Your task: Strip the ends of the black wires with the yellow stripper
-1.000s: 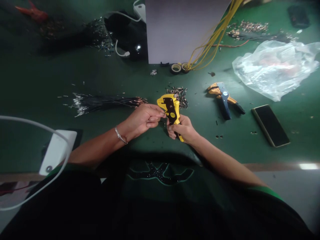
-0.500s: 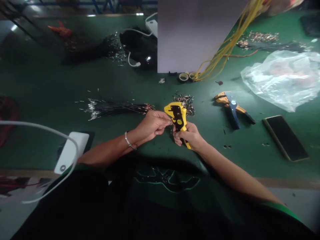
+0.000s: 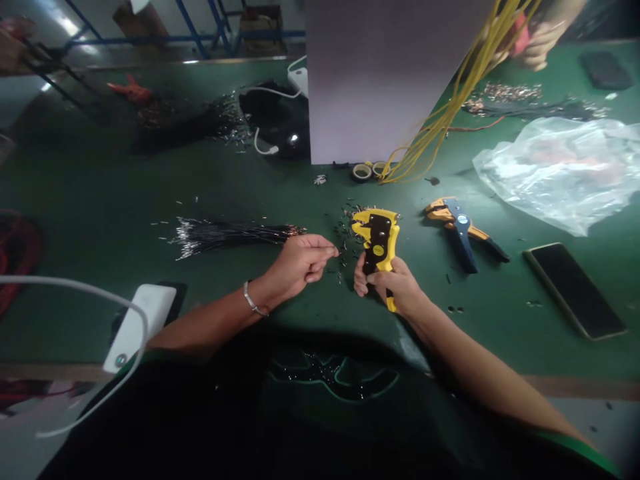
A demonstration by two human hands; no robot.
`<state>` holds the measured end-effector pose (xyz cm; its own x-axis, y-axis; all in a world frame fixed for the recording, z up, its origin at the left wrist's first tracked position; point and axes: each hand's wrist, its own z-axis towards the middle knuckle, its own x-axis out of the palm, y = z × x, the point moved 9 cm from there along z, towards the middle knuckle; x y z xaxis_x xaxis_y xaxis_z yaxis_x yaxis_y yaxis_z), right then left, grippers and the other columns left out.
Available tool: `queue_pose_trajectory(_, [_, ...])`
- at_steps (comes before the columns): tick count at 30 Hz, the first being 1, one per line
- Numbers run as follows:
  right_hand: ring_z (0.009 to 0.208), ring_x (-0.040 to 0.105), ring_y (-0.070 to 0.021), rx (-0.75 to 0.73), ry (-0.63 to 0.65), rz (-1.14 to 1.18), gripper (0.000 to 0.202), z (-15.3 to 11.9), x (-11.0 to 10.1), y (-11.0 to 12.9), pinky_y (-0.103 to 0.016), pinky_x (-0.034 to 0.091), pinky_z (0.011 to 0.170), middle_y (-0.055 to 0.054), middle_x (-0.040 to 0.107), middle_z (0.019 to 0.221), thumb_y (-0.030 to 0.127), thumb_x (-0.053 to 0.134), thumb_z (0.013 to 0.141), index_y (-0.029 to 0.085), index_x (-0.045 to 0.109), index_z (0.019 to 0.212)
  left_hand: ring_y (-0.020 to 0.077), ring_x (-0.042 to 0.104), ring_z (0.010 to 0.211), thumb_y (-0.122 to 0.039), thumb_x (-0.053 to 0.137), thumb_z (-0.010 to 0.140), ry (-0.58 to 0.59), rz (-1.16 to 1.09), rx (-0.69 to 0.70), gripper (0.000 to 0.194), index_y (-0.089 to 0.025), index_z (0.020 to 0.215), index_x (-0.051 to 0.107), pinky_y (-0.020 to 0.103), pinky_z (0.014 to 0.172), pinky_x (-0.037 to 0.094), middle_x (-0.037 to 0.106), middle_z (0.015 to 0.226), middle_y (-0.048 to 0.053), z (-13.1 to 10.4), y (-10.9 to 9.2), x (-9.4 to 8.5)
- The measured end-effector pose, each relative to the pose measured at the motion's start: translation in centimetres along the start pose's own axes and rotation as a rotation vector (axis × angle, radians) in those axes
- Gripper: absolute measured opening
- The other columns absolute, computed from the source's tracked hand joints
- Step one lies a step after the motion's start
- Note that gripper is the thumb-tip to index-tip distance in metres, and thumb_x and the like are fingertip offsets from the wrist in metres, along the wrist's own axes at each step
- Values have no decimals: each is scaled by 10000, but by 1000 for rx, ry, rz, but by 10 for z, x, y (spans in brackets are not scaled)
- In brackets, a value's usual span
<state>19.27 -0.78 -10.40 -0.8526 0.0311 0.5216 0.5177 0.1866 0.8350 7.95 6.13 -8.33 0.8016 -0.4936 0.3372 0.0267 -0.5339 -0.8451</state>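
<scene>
My right hand (image 3: pixel 395 283) is wrapped round the handles of a yellow and black wire stripper (image 3: pixel 379 243), whose head points up and left. My left hand (image 3: pixel 307 262) is closed in a pinch, apart from the stripper; what lies between its fingertips is too small to make out. Just behind the left hand lies a bundle of black wires (image 3: pixel 235 233), with silvery tips at its left end and bare copper at its right. Small dark offcuts (image 3: pixel 343 233) are scattered on the green table between the hands, some partly hidden by the stripper.
A second wire stripper (image 3: pixel 463 230), blue and orange, and a phone (image 3: pixel 575 290) lie to the right. Behind are tape rolls (image 3: pixel 361 173), yellow wires (image 3: pixel 445 123), a plastic bag (image 3: pixel 560 170) and a grey panel (image 3: pixel 380 80). A white power bank (image 3: pixel 143 320) sits left. Another person's hand (image 3: pixel 540 47) shows top right.
The stripper in my right hand has moved right, away from my left hand. My left hand has drawn slightly left and down from its jaws. The view has tilted up a little.
</scene>
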Motion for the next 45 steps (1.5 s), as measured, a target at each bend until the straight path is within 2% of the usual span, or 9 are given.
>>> queue_pose_trajectory(3, [546, 515, -150, 5, 30, -19, 228, -1, 3, 3, -347, 447, 557, 6, 563, 644, 121, 591, 621, 164, 571, 844, 21, 286, 381, -112, 643, 726, 38, -29, 0, 35, -102, 748, 668, 191, 374, 187, 431, 485, -40, 0, -1, 2])
queue_pose_trajectory(8, [586, 539, -165, -8, 80, -65, 218, -2, 5, 8, -358, 452, 600, -15, 594, 691, 126, 608, 638, 158, 590, 853, 26, 258, 380, -101, 621, 729, 67, -94, -70, 190, -96, 906, 691, 199, 397, 178, 348, 456, -76, -4, -1, 8])
queue_pose_trajectory(13, [600, 551, -183, 52, 144, -18, 265, -2, 6, 2, -374, 466, 609, -21, 600, 689, 148, 628, 635, 159, 593, 897, 30, 254, 365, -107, 625, 738, 79, -101, -103, 286, -108, 1019, 680, 205, 397, 167, 334, 443, -88, -6, 0, 11])
queue_pose_trajectory(20, [633, 558, -192, 94, 165, 25, 301, -2, 6, -1, -382, 470, 636, -28, 596, 717, 175, 653, 628, 162, 595, 924, 19, 296, 354, -111, 656, 710, 22, -47, -58, 116, -96, 817, 698, 205, 379, 174, 432, 463, -52, -1, -3, 1])
queue_pose_trajectory(24, [647, 562, -194, 89, 181, 12, 308, -2, 4, -4, -387, 473, 648, -28, 598, 728, 197, 667, 638, 164, 595, 936, 21, 299, 358, -127, 683, 714, -24, -2, -29, 41, -102, 745, 693, 196, 363, 182, 420, 428, -55, -1, -7, -4])
queue_pose_trajectory(30, [657, 575, -196, 60, 220, -81, 304, -5, 4, -6, -388, 479, 661, -36, 615, 754, 200, 691, 660, 165, 599, 947, 3, 340, 380, -89, 680, 703, -73, 64, -27, 19, -106, 693, 683, 201, 362, 188, 628, 638, 41, -4, -16, -6])
queue_pose_trajectory(36, [663, 585, -201, 95, 254, -91, 290, -11, 12, -5, -401, 485, 681, -46, 627, 752, 170, 674, 675, 145, 612, 957, 16, 335, 384, -72, 630, 693, -7, 166, 3, 72, -107, 673, 689, 202, 372, 223, 592, 591, 28, -4, -28, -7])
queue_pose_trajectory(41, [659, 585, -200, 113, 265, -43, 288, -13, 18, -2, -398, 493, 670, -41, 615, 738, 193, 673, 670, 143, 620, 948, 29, 361, 404, -74, 607, 664, 109, 231, -4, 82, -105, 676, 682, 205, 385, 272, 611, 621, 36, -2, -30, -6])
queue_pose_trajectory(45, [647, 585, -200, 143, 290, -57, 290, -13, 20, -5, -395, 496, 666, -38, 615, 715, 212, 697, 660, 143, 626, 933, 26, 389, 401, -75, 598, 652, 175, 279, -28, 83, -108, 660, 673, 202, 385, 249, 619, 642, 35, -1, -30, -5])
